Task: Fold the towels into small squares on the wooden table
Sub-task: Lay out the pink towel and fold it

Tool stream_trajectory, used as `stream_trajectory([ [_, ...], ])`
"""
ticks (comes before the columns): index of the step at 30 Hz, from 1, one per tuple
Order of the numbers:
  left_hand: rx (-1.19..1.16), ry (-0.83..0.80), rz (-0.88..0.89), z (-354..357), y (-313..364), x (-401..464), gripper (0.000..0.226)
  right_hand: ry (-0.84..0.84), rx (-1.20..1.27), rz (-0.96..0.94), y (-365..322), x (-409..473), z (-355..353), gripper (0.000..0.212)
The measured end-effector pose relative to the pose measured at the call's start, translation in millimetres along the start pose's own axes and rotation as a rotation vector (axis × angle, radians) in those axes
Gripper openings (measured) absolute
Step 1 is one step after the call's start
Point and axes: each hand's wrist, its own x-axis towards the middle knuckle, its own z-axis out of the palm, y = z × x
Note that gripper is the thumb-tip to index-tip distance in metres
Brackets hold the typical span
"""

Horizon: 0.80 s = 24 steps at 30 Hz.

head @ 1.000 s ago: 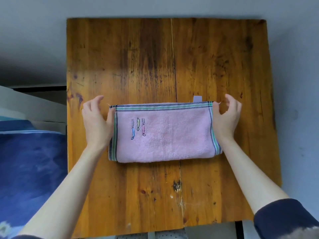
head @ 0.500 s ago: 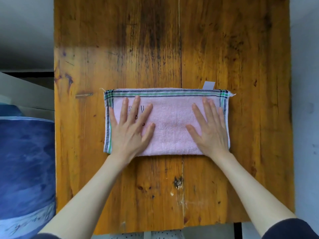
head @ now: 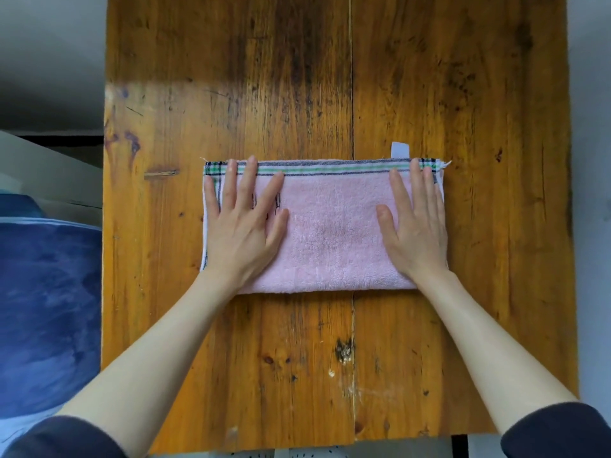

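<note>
A pink towel (head: pixel 330 233) with a green and dark striped border lies folded into a long rectangle in the middle of the wooden table (head: pixel 297 77). A small white label sticks out past its far edge at the right. My left hand (head: pixel 241 223) lies flat on the towel's left end with fingers spread, covering most of a small embroidered mark. My right hand (head: pixel 413 223) lies flat on the right end, fingers straight and reaching the striped far edge.
A blue fabric-covered object (head: pixel 46 309) stands off the table's left edge, with a white surface (head: pixel 43 170) behind it. Grey floor shows beyond the left and right table edges. Bare wood surrounds the towel on every side.
Both hands went from the towel's short ends onto its top, palms down. In the last half second they slid outward toward the ends and far edge.
</note>
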Motion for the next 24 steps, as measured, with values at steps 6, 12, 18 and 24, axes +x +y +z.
stream_trajectory([
  [6,-0.225,0.083,0.0,-17,-8,-18,0.044,0.05,0.076,0.045,-16,-9,-11,0.058],
  [12,-0.363,0.121,-0.64,-32,-24,-41,0.033,0.077,0.067,-0.091,-83,-31,3,0.055],
  [18,-0.274,-0.042,-0.658,-34,-29,-35,0.035,-0.072,-0.119,-0.127,-77,-24,16,0.058],
  [24,-0.393,-0.131,-0.673,-41,-38,-24,0.017,-0.087,-0.145,-0.055,-88,-26,20,0.059],
])
